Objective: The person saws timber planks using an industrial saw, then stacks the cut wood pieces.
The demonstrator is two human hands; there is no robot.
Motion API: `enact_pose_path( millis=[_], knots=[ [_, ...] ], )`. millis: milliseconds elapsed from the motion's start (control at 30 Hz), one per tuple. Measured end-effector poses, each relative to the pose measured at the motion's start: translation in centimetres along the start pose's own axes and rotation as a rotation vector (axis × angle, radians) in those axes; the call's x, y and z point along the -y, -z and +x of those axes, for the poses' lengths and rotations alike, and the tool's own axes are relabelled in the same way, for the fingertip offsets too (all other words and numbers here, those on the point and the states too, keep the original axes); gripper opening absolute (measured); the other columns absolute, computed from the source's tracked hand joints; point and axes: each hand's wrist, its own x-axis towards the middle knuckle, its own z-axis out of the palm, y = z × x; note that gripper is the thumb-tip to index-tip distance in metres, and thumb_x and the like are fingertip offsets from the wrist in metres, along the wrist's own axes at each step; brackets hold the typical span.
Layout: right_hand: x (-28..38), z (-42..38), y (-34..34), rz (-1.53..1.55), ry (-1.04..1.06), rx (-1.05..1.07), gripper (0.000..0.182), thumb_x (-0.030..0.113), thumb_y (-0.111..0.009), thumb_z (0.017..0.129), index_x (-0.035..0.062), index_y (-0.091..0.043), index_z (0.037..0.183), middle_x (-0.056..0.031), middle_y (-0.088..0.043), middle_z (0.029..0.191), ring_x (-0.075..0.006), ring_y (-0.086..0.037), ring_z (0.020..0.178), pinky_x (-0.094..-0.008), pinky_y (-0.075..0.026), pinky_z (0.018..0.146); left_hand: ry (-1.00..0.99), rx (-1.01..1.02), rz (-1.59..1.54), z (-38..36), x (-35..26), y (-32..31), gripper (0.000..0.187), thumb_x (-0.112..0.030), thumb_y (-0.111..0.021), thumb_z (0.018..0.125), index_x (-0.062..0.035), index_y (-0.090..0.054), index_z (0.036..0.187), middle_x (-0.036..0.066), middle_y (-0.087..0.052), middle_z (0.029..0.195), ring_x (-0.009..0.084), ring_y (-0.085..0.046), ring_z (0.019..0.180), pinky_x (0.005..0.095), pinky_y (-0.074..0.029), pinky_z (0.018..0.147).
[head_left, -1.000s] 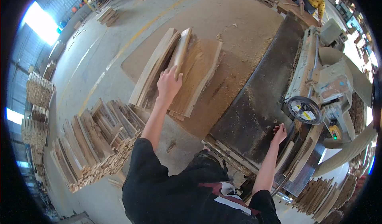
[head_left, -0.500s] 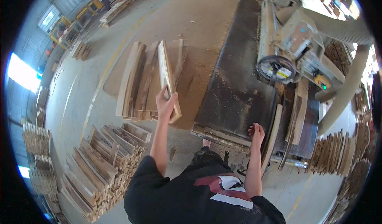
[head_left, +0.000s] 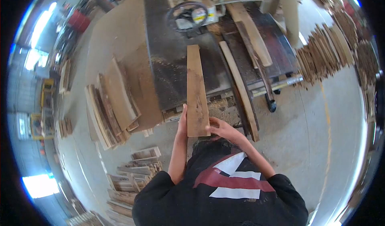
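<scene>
A wooden board [head_left: 196, 93] is held lengthwise in front of my body, its far end over the black machine table [head_left: 166, 73]. My left hand [head_left: 183, 122] grips the board's left edge near the close end. On the opposite edge, my right hand [head_left: 220, 129] has its thumb and fingers closed around the near corner. Most of the fingers on both hands are hidden under the wood. Just right of the board, a long narrow strip of wood [head_left: 239, 87] lies along the table's side and sticks out past its front.
A handwheel [head_left: 187, 16] stands at the machine's back. More boards [head_left: 256, 41] lie on the right side table. Stacked boards [head_left: 118, 91] rest on a brown sheet at left, and wood piles [head_left: 134, 174] sit on the floor. Upright slats [head_left: 325, 51] are stacked at right.
The board has been lifted from the left stack and brought across in front of me. My right hand has closed on it too. The view has turned to the right.
</scene>
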Motion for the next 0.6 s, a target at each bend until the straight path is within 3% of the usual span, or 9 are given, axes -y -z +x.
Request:
enact_pose_path(
  millis=[67,133,233,300,367,400,433,500,600],
  knots=[
    [-1.9,-1.2,0.0,0.275,-0.008,-0.054,0.057,0.030,-0.063,0.100,0.0063,-0.041,0.147,-0.0141,-0.057,0.131,-0.0270,-0.064,0.114,-0.0385,-0.059,0.088,0.100,-0.152,0.287,1.6,1.4,0.8,0.069,-0.050,-0.044,0.105,-0.0005,-0.037,0.152,0.017,-0.052,0.144,0.0283,-0.053,0.131,0.0410,-0.043,0.110],
    [-3.9,-1.9,0.3,0.555,0.008,-0.117,0.060,0.022,-0.068,0.097,0.0054,-0.039,0.147,-0.0129,-0.060,0.127,-0.0265,-0.069,0.106,-0.0379,-0.060,0.086,-0.316,-0.162,0.674,3.3,3.6,-0.2,0.063,-0.041,-0.054,0.104,-0.0016,-0.039,0.151,0.012,-0.059,0.136,0.0198,-0.062,0.115,0.0359,-0.052,0.095],
    [-6.9,-1.2,2.5,0.687,-0.068,-0.179,0.056,0.020,-0.067,0.097,0.0071,-0.042,0.145,-0.0133,-0.063,0.122,-0.0242,-0.070,0.102,-0.0326,-0.061,0.078,-0.264,-0.218,1.014,3.5,5.5,-3.9,0.060,-0.034,-0.057,0.103,-0.0031,-0.040,0.151,0.010,-0.059,0.137,0.0165,-0.061,0.114,0.0336,-0.049,0.098],
    [-8.5,-0.7,3.2,0.769,-0.061,-0.252,0.054,0.018,-0.070,0.094,0.0047,-0.045,0.141,-0.0128,-0.065,0.116,-0.0236,-0.069,0.098,-0.0314,-0.060,0.076,-0.213,-0.187,0.975,4.2,6.3,-5.1,0.062,-0.038,-0.060,0.101,-0.0039,-0.042,0.149,0.018,-0.047,0.149,0.0268,-0.051,0.130,0.0410,-0.044,0.103],
    [-10.4,-0.1,4.0,0.601,-0.033,-0.490,0.047,0.017,-0.074,0.091,0.0013,-0.053,0.131,-0.0094,-0.065,0.108,-0.0225,-0.068,0.087,-0.0302,-0.060,0.074,-0.095,-0.416,1.800,5.2,7.6,-5.6,0.065,-0.042,-0.058,0.100,-0.0035,-0.040,0.149,0.028,-0.027,0.157,0.0412,-0.032,0.142,0.0520,-0.033,0.111],
    [-11.2,0.4,4.2,0.595,-0.026,-0.490,0.047,0.017,-0.074,0.091,0.0013,-0.053,0.131,-0.0094,-0.065,0.108,-0.0225,-0.068,0.087,-0.0302,-0.060,0.074,-0.106,-0.404,1.899,5.6,7.9,-6.6,0.066,-0.042,-0.054,0.101,0.0013,-0.038,0.148,0.035,-0.016,0.157,0.0515,-0.017,0.145,0.0597,-0.024,0.113],
    [-11.9,0.9,4.1,0.769,-0.040,-0.530,0.038,0.016,-0.075,0.091,0.0014,-0.057,0.122,-0.0075,-0.064,0.101,-0.0208,-0.065,0.082,-0.0297,-0.059,0.072,-0.112,-0.405,1.894,6.7,9.1,-6.0,0.066,-0.042,-0.054,0.101,0.0013,-0.038,0.148,0.035,-0.016,0.157,0.0515,-0.017,0.145,0.0597,-0.024,0.113],
    [-12.6,1.9,4.4,0.937,-0.057,-0.571,0.030,0.016,-0.075,0.090,0.0016,-0.062,0.112,-0.0056,-0.063,0.094,-0.0191,-0.063,0.076,-0.0292,-0.059,0.071,-0.462,-0.482,1.947,8.7,11.2,-5.3,0.067,-0.040,-0.049,0.103,0.0065,-0.033,0.149,0.032,-0.015,0.159,0.0478,-0.012,0.148,0.0593,-0.016,0.116],
    [-12.5,3.8,4.3,1.191,0.121,-0.576,0.019,0.019,-0.074,0.093,0.0053,-0.061,0.096,-0.0045,-0.061,0.081,-0.0166,-0.060,0.072,-0.0331,-0.059,0.069,-0.427,-0.524,1.872,10.8,11.5,-5.7,0.070,-0.041,-0.044,0.104,0.0109,-0.029,0.149,0.030,-0.013,0.162,0.0440,-0.008,0.151,0.0573,-0.014,0.118]
  ],
)
